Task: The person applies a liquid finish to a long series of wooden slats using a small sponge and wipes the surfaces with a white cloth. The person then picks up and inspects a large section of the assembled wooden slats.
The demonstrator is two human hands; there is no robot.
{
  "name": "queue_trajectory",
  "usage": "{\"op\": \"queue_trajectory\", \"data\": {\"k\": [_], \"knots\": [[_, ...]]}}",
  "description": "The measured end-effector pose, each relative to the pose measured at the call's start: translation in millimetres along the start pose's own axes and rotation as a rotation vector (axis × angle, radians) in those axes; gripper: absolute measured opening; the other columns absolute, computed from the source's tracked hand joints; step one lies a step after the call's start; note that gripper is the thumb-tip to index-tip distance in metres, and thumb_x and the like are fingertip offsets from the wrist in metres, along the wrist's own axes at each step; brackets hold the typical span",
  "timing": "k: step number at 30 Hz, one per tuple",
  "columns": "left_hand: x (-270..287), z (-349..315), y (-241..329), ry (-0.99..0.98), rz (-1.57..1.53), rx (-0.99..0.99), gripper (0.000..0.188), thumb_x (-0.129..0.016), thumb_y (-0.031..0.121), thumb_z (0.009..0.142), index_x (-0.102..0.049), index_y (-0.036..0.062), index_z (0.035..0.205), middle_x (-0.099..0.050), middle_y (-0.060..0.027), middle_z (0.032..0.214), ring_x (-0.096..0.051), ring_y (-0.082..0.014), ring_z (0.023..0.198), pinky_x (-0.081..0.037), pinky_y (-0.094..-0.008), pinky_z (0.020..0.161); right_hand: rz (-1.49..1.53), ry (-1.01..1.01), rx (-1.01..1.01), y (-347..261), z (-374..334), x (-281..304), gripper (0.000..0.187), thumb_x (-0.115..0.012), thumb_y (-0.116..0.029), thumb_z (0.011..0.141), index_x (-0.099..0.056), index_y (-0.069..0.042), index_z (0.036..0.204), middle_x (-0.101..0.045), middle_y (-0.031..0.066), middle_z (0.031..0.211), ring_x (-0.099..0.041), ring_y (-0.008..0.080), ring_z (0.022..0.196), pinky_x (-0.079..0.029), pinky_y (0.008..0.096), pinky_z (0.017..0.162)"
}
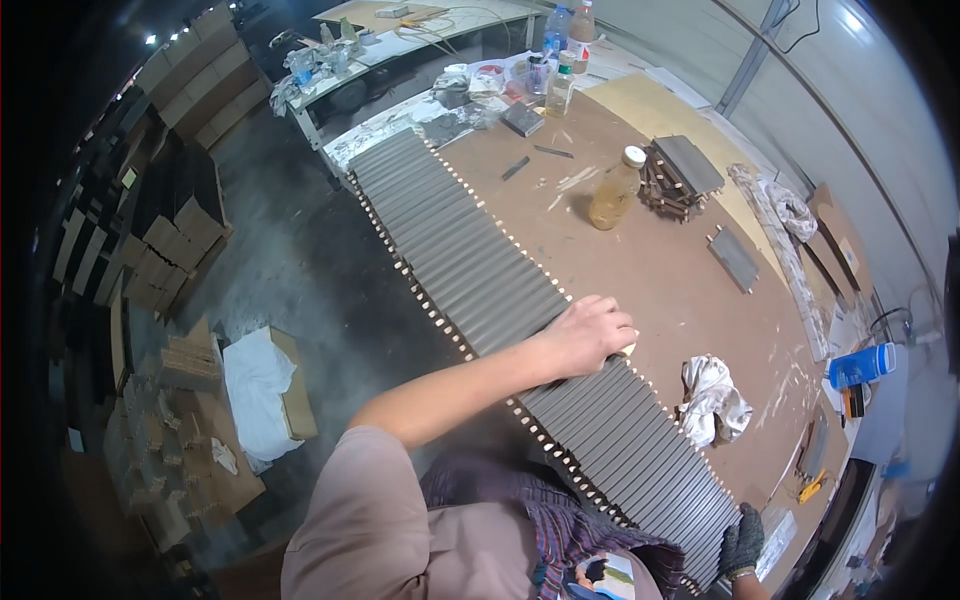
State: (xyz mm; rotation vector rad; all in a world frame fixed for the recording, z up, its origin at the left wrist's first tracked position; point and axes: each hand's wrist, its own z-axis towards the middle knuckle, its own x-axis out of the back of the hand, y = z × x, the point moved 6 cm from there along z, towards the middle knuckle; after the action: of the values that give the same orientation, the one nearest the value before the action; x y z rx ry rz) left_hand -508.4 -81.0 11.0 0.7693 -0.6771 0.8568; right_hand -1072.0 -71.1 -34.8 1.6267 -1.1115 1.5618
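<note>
A long row of grey slats (465,250), packed side by side with pale peg ends along both edges, runs diagonally across the near side of the table. My bare left hand (588,333) presses on top of it near the middle. Its fingers are curled round a small pale yellow piece (628,349), mostly hidden by the hand, so I cannot tell its kind. At the near right end of the row, my right hand (742,542) in a dark knitted glove rests against the slats, its fingers fairly straight and partly hard to make out.
On the brown table (660,290) stand a capped bottle of yellowish liquid (615,190), a stack of grey pieces with pegs (682,175) and a crumpled white cloth (712,400). Bottles (570,45) crowd the far edge. A yellow cutter (812,487) lies at right; cartons (175,230) stand left.
</note>
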Motion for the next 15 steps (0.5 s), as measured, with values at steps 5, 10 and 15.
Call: {"op": "queue_trajectory", "data": {"k": [5, 10, 15], "knots": [[47.4, -29.2, -7.8, 0.168, -0.051, 0.144, 0.028, -0.077, 0.007, 0.076, -0.074, 0.0091, 0.103, -0.073, -0.0061, 0.11, -0.068, -0.0281, 0.101, -0.058, -0.0408, 0.086, 0.041, -0.047, -0.026, -2.4, 3.2, 2.3, 0.065, -0.049, -0.043, 0.099, -0.052, 0.003, 0.146, -0.057, 0.0284, 0.14, -0.051, 0.0472, 0.134, -0.036, 0.0532, 0.116], [118.2, -85.4, -65.5, 0.369, 0.115, 0.343, 0.032, -0.074, 0.0, 0.074, -0.071, 0.0086, 0.105, -0.071, -0.0087, 0.11, -0.066, -0.0319, 0.102, -0.056, -0.0423, 0.09, 0.041, -0.034, -0.035, -0.1, -1.5, 1.9, 0.066, -0.049, -0.045, 0.1, -0.052, 0.004, 0.145, -0.057, 0.0282, 0.141, -0.051, 0.0468, 0.135, -0.036, 0.0528, 0.117], [177.7, -163.7, -117.4, 0.443, 0.33, 0.624, 0.035, -0.078, 0.0, 0.073, -0.073, 0.0063, 0.107, -0.072, -0.0107, 0.111, -0.066, -0.034, 0.103, -0.055, -0.0423, 0.09, 0.038, -0.045, -0.037, 2.7, 1.4, -1.9, 0.065, -0.05, -0.042, 0.099, -0.052, 0.003, 0.146, -0.056, 0.0269, 0.144, -0.05, 0.0462, 0.136, -0.035, 0.0523, 0.118]]}}
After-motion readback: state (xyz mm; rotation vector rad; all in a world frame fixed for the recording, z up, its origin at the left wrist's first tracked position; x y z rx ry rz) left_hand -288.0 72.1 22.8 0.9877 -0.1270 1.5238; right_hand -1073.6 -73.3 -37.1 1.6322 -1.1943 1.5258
